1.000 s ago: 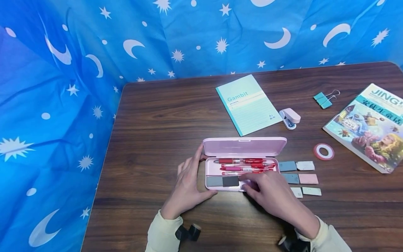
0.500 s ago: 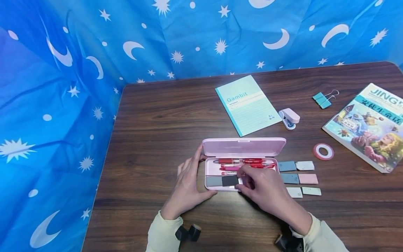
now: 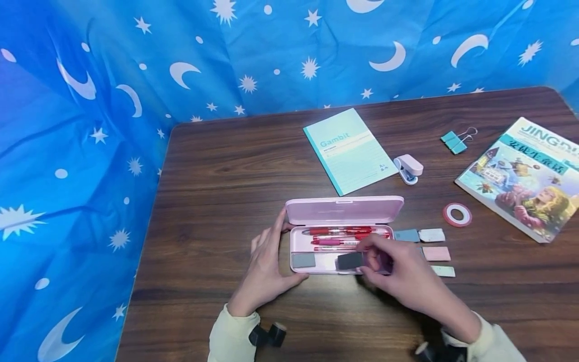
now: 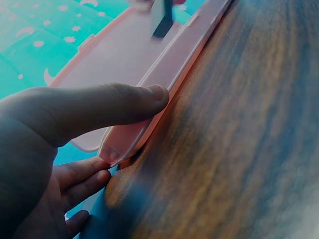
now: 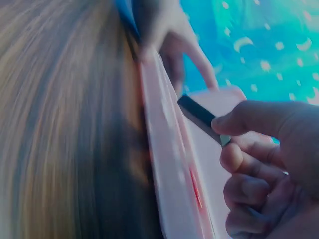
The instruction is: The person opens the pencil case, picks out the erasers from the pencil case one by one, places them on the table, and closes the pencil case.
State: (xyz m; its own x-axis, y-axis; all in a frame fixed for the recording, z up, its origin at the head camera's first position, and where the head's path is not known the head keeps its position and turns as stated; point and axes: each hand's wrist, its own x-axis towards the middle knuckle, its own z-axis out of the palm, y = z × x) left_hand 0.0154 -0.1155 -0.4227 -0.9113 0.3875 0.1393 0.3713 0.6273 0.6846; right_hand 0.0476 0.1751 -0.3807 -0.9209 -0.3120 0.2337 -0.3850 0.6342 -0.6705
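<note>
Pinching dark eraser (image 5: 200, 118), right hand (image 3: 402, 276), left hand (image 4: 75, 119) thumb bracing pencil case (image 3: 339, 241), clearest from wrists.

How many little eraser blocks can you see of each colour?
light grey block, in the pink case: 1
dark grey block, pinched by the right hand: 1
blue-grey block: 1
white block: 1
pink block: 1
pale green block: 1
Total: 6 showing; the hand may hide more.

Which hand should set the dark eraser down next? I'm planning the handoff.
Right. The right hand already pinches the dark eraser over the pencil case; the left hand braces the case's end.
</note>
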